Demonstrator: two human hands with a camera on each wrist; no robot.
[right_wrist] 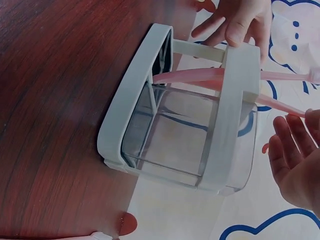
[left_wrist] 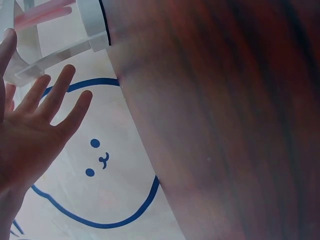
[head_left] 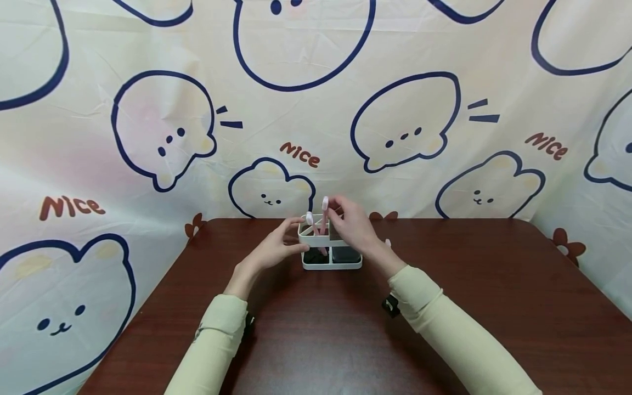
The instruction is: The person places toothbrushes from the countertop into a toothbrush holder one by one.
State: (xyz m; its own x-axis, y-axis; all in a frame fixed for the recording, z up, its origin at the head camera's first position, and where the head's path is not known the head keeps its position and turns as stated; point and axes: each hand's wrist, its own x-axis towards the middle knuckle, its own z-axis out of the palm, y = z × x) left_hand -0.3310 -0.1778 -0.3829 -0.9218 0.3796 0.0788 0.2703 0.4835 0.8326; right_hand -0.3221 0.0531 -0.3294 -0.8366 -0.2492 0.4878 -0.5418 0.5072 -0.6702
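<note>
A white toothbrush holder (head_left: 332,266) with an open upper rack and a clear cup (right_wrist: 177,120) stands near the table's far edge. Two pink toothbrushes stand in its left part, heads up; one toothbrush (head_left: 309,218) leans by the left side. My right hand (head_left: 353,222) pinches the other toothbrush (head_left: 325,211) near its head, above the rack. With thumb and fingers on either side, my left hand (head_left: 271,247) holds the holder's left end. Several of its fingers (left_wrist: 62,92) are spread in the left wrist view. The right wrist view shows the handles passing down through the rack.
Another toothbrush (right_wrist: 80,237) lies on the dark wooden table (head_left: 316,334), right of the holder; my right arm mostly hides it in the head view. A cartoon-printed cloth (head_left: 316,120) hangs behind the table's far edge.
</note>
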